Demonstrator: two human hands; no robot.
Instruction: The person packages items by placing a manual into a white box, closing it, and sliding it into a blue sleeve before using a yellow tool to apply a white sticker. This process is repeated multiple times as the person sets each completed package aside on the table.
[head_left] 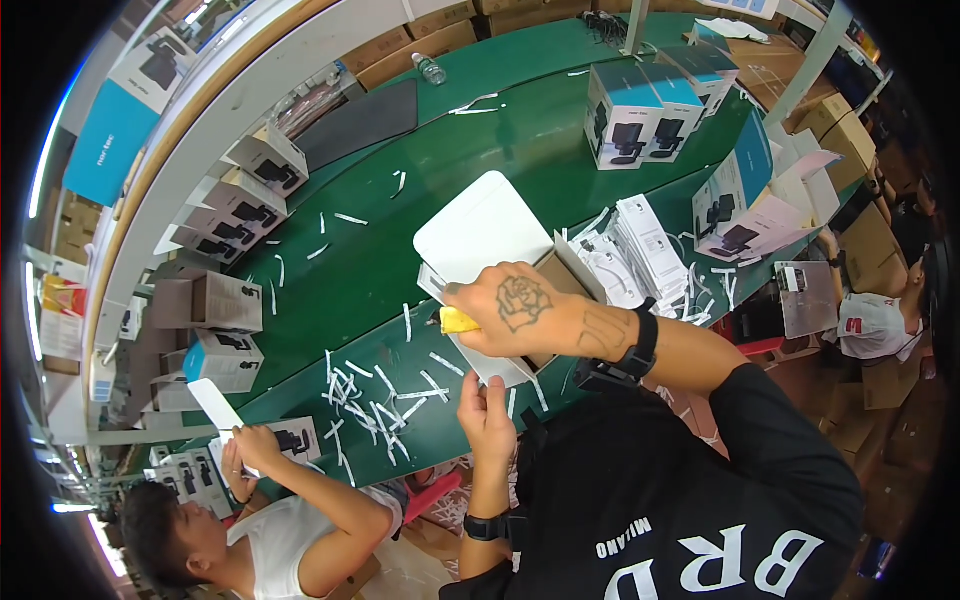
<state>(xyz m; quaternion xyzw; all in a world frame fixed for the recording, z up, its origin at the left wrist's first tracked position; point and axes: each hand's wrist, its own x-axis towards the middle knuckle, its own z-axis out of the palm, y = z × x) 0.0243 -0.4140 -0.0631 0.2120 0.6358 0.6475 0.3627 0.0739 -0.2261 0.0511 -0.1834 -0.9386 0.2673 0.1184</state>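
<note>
the right hand [520,310] pinches a yellow piece [458,320] over the open white box [485,235] at the near edge of the green surface [500,130]. the left hand [487,415], fingers loosely curled, steadies its near corner; best keep it firmly braced.

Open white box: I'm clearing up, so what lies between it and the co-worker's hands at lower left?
White paper strips scattered on the green table, in the head view. The right hand holds a yellow tool.

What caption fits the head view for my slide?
Right hand presses a yellow tool on an open white box; left hand steadies it on the green table.
</note>
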